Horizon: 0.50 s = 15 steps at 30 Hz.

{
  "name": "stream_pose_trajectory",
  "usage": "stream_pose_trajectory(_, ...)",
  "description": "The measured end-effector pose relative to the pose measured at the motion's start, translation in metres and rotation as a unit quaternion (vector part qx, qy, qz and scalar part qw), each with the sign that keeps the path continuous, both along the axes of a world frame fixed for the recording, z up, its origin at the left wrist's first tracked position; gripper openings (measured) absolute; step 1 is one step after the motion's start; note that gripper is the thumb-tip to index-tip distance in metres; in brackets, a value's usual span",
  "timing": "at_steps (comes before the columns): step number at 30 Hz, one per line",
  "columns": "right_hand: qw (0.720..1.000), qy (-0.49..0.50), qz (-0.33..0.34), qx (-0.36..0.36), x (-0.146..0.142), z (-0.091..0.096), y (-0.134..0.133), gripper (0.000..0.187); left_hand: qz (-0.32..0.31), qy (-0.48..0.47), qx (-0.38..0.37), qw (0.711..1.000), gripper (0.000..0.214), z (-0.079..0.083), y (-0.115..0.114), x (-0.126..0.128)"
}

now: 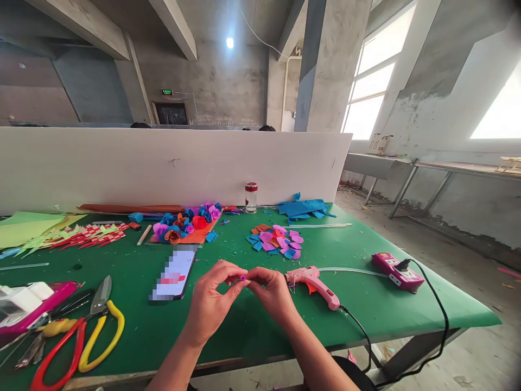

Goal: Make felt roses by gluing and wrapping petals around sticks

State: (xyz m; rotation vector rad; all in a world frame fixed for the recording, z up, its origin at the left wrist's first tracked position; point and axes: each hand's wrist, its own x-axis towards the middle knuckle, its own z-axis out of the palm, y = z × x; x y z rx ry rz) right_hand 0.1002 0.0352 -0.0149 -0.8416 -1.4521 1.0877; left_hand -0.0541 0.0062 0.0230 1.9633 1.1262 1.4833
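One small purple piece [243,277] is pinched in the fingertips of the left hand [210,301], above the green bench [240,342]. The right hand [272,297] meets the left, its fingertips right at the piece; whether they grip it, I cannot tell. A pink glue gun [312,281] lies just beside the right hand, with loose petals [274,239] beyond

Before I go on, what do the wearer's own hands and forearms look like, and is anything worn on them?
The left hand and right hand are both bare: no gloves, and no rings that I can make out. The left forearm and right forearm show no sleeves, watch or bracelet within view. Nail details are too small to judge.
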Motion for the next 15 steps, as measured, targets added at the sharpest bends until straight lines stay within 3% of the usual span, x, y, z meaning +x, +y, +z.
stream_pose_trajectory(15,1.000,-0.009,0.015,0.003,0.0003,-0.0060,0.0020,0.011,-0.016,-0.032,0.001,0.999,0.011,-0.0031,0.0033,-0.0036)
